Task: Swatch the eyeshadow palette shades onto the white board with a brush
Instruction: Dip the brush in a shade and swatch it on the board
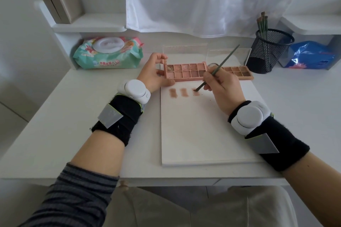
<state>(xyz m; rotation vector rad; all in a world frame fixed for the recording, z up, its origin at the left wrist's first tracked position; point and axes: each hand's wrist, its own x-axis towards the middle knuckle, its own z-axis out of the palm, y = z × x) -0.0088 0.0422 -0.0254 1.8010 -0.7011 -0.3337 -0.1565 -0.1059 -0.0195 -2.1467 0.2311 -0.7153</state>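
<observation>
A pink eyeshadow palette (186, 72) with its clear lid up lies at the far edge of the white board (203, 131). My left hand (154, 73) grips the palette's left end. My right hand (222, 86) holds a thin green brush (219, 67), its tip touching the board on the third of three brownish-pink swatches (196, 92) in a row near the board's top left. A second open palette (238, 73) lies to the right, partly hidden behind my right hand.
A black mesh cup (269, 51) with more brushes stands at the back right, next to a blue packet (311, 55). A pack of wet wipes (108, 53) lies at the back left under a shelf (88, 26). A white curtain (212, 0) hangs behind.
</observation>
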